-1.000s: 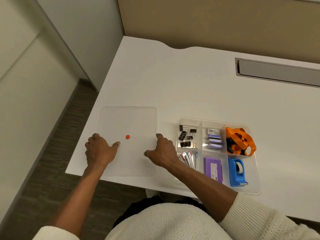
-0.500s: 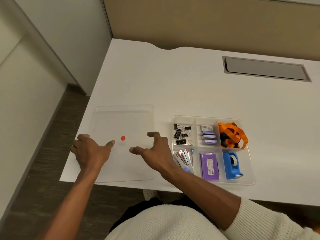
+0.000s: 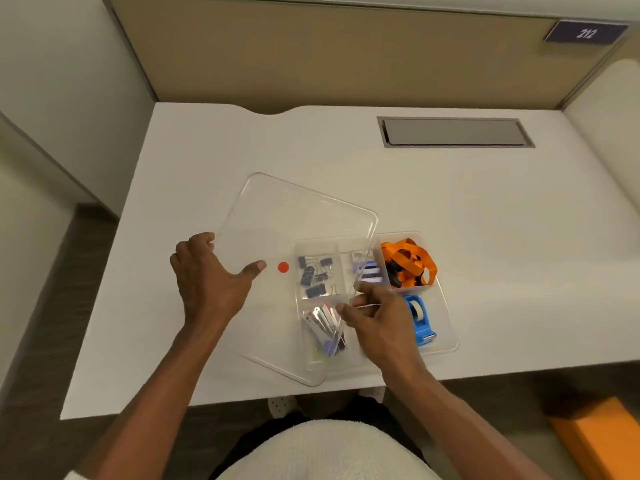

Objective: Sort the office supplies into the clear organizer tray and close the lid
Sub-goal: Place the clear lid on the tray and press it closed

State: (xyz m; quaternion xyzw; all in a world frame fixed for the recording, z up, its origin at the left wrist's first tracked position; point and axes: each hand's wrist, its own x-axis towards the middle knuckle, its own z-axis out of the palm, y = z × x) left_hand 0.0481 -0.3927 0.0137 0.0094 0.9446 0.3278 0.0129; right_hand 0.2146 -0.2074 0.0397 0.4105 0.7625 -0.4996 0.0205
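The clear lid [image 3: 284, 216] with a red dot sticker [image 3: 283, 267] is lifted and turned askew, and it overlaps the left half of the clear organizer tray [image 3: 446, 327]. My left hand [image 3: 207, 282] grips the lid's left edge, thumb on top. My right hand [image 3: 377, 313] pinches its right edge above the tray. Inside the tray lie black binder clips [image 3: 313, 275], small staple boxes [image 3: 369, 271], an orange lanyard [image 3: 410, 261], a blue tape dispenser [image 3: 420, 320] and pens and markers [image 3: 325, 327].
The white desk [image 3: 485, 209] has a grey cable hatch [image 3: 453, 132] at the back right. Partition walls stand behind and to the left. An orange object [image 3: 602, 441] lies on the floor at lower right.
The lid lay flat on the desk left of the tray with my hands on it. Now both hands hold it up, rotated and shifted right over the tray.
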